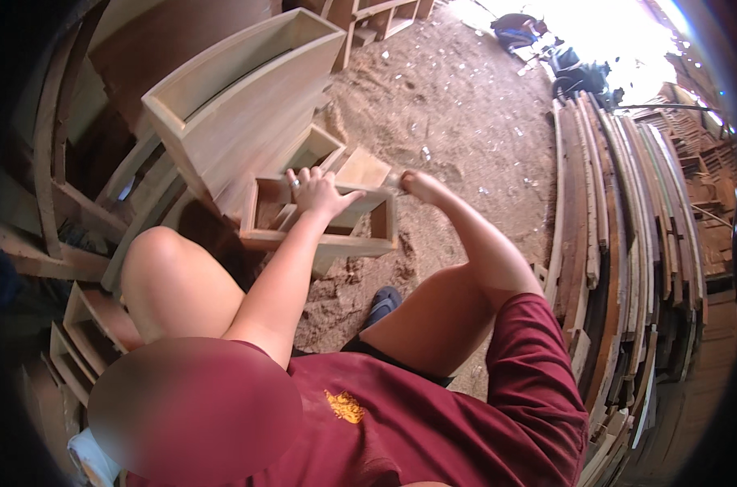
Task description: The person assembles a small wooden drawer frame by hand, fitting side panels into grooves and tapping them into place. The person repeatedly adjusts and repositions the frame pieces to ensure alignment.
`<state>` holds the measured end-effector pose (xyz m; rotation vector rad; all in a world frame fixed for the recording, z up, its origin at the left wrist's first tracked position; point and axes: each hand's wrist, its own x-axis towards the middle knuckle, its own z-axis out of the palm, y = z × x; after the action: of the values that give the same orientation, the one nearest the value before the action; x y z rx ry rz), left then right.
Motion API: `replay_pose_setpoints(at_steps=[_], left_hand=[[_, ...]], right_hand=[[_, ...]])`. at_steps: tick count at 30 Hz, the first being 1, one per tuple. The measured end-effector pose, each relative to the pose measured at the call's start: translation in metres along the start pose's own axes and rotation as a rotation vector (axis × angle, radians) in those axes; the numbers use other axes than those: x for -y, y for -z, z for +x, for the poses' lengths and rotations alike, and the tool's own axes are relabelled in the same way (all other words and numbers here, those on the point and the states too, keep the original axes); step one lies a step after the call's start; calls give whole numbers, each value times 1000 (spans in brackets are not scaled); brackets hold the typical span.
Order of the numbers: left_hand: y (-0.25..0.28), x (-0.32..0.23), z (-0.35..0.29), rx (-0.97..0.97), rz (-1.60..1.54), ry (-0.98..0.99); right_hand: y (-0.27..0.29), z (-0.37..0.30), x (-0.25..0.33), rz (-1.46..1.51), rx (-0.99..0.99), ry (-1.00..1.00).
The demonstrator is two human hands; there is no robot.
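Note:
A small open wooden box [356, 243] with a divider inside is tilted in front of my knees. My left hand [313, 196] lies across its top, with the fingers curled over the far rim and the thumb spread to the right. Just beyond the box's right far corner is my right hand [420, 187], closed in a fist. Something pale pokes out of that fist toward the box, too small to name. A flat, light wooden piece [364, 167] sits behind the box, beside another small open wooden box [326, 148].
A tall hollow wooden case [247, 101] stands at the far left. Long boards [604, 211] are stacked along the right. Sandy, debris-strewn ground [458, 122] lies ahead. Wooden frames [52, 203] crowd the left, and dark bundled items [575, 73] lie far right.

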<state>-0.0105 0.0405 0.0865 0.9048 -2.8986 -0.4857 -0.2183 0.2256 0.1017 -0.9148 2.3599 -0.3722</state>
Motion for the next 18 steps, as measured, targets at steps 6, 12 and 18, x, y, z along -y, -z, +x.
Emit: replay_pose_setpoints(at_steps=[6,12,18], left_hand=[[-14,1,2,-57,13,-31],[-39,-6,6,-83,57,-274],[-46,-4,11,-145,-60,-273]], right_hand=[[5,-15,-1,147,-18,-85],[-9,-22,-1,348,51,-178],[-28,-17,-8,251,109,-124]])
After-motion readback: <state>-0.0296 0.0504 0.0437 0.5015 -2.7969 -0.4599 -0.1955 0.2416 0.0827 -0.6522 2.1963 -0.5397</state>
